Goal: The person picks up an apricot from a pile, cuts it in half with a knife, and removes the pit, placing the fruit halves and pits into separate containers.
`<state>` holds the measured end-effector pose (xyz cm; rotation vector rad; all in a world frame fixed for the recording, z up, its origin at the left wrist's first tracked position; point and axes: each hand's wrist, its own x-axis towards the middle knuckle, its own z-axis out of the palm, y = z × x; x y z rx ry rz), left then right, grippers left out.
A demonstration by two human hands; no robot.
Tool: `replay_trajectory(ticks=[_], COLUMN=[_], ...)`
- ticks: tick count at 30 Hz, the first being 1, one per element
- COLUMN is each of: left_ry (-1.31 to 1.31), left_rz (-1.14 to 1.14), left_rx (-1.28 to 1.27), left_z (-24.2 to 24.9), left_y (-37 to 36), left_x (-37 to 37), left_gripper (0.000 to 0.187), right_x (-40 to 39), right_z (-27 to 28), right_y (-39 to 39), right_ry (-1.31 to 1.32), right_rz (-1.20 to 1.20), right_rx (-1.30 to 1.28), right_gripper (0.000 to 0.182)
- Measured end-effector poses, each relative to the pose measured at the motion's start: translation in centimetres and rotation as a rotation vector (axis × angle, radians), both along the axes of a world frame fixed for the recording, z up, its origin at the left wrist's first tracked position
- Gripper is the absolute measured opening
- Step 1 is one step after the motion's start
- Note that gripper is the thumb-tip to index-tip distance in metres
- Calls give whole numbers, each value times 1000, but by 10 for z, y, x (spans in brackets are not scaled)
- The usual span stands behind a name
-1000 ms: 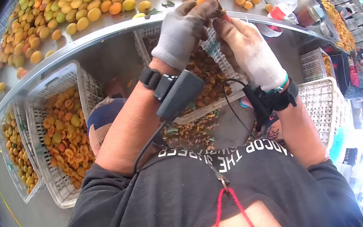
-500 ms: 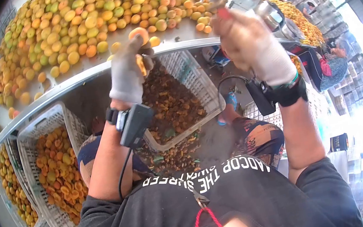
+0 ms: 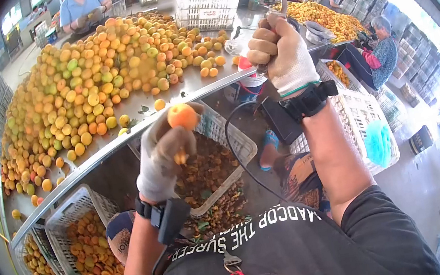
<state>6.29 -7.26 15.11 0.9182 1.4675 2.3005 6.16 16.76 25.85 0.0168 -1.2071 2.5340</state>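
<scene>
My left hand (image 3: 161,155), in a pale soiled work glove, is closed around an orange apricot (image 3: 182,117) in front of the table's metal edge. A smaller orange piece of fruit (image 3: 180,158) shows lower among its fingers. My right hand (image 3: 280,54), gloved too, is raised to the right with its fingers wrapped round a small knife (image 3: 283,3), whose blade points up; its handle is mostly hidden in the fist. Behind my left hand, a large heap of apricots (image 3: 92,94) covers much of the table (image 3: 139,116).
Below my hands stands a crate (image 3: 244,145) of dark fruit scraps. Crates of apricot pieces (image 3: 91,250) sit at lower left, a white crate (image 3: 357,115) at right. White crates (image 3: 205,4) stand on the table. A person (image 3: 84,6) is across it; another person (image 3: 382,51) sits at right.
The view has tilted up, showing more of the room. My right hand has turned, with the knife blade now upright. The apricot in my left hand shows more of its round side.
</scene>
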Motion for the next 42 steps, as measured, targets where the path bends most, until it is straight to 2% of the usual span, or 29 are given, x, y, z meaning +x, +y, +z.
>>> replay_trajectory(ticks=[1,3,4,6,7,8,9,10,13,18,20,42], left_ry=[-25,79,50,-23,-84,48,178,193,229,142,127,197], left_rz=[-86,-112,-146,-215,-228,-230,-222,-198,-98,-123,-165,-116], left_rx=[-77,-40,-59,-21,15,-45,-111,-95,-106,-130,-119,-149], left_z=[14,30,38,42,46,42,35,29,25,32,36,35], left_y=[-3,7,9,17,21,22,22,24,33,39,40,45], left_x=[10,31,41,59,70,67,61,62,72,83,92,109], left_gripper=[55,59,61,57,58,53,49,44,35,36,37,34], right_x=[1,4,4,1,2,4,6,6,14,19,29,62], right_z=[-1,-4,-10,-20,-21,-20,-28,-33,-37,-43,-37,-35], right_y=[3,7,12,25,26,22,29,33,37,42,35,31], right_ry=[9,-20,-13,103,72,-32,30,71,46,55,-23,40], right_rz=[0,-26,-20,115,120,-21,89,169,54,84,31,-3], right_rx=[-8,-66,-78,-132,-207,-201,-222,-292,-355,-415,-451,-363], right_gripper=[32,34,34,34,39,41,38,38,36,36,34,27])
